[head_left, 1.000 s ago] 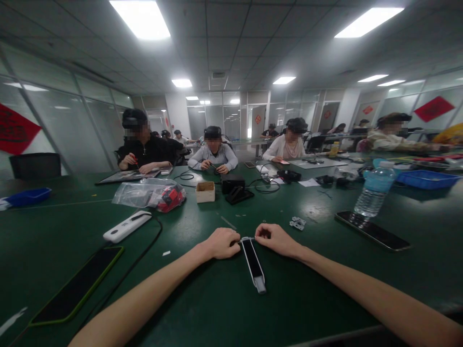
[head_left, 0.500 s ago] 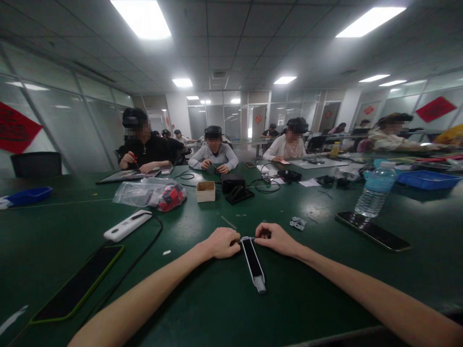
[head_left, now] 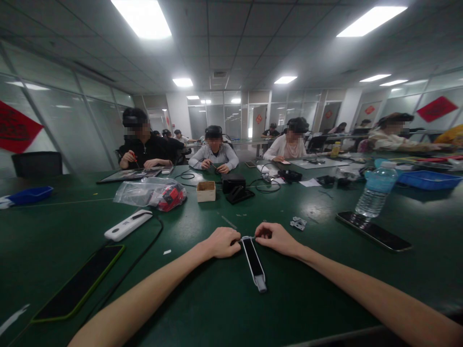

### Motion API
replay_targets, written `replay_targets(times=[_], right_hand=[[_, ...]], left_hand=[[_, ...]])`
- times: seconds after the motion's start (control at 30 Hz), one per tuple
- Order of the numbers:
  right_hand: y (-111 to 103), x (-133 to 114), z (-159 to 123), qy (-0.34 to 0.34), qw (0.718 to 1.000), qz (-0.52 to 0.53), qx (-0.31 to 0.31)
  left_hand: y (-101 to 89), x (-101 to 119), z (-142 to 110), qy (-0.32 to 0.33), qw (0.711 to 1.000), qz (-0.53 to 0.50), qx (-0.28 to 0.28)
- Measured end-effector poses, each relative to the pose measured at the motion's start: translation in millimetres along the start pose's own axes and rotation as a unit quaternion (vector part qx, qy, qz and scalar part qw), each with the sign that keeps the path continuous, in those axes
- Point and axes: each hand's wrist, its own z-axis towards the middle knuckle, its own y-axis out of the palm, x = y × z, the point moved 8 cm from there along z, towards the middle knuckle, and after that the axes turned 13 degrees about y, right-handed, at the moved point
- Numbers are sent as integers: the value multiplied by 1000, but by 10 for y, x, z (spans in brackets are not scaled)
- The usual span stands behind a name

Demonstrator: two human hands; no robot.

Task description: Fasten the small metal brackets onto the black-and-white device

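A slim, elongated device (head_left: 254,260) with a black face, pale edges and a grey tip lies on the green table, its grey tip pointing toward me. At its far end, my left hand (head_left: 223,242) is closed in a pinch on the left side. My right hand (head_left: 275,238) pinches on the opposite side, thumb and forefinger together, the other fingers curled. A thin greyish strip seems to run between the fingertips across the device's end. What exactly the fingertips hold is too small to make out.
Small metal pieces (head_left: 298,223) lie right of my hands, near a phone (head_left: 374,231) and a water bottle (head_left: 376,190). Leftward are a white power strip (head_left: 128,225) with a cable and a green-edged phone (head_left: 77,284). A small box (head_left: 206,192) and plastic bag (head_left: 150,193) sit ahead; people work opposite.
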Motion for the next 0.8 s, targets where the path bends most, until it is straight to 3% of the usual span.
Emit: replay_targets(times=[0.8], right_hand=[[-6, -179, -81, -76, 992, -85, 50]], left_hand=[[49, -26, -2, 0, 1000, 19, -9]])
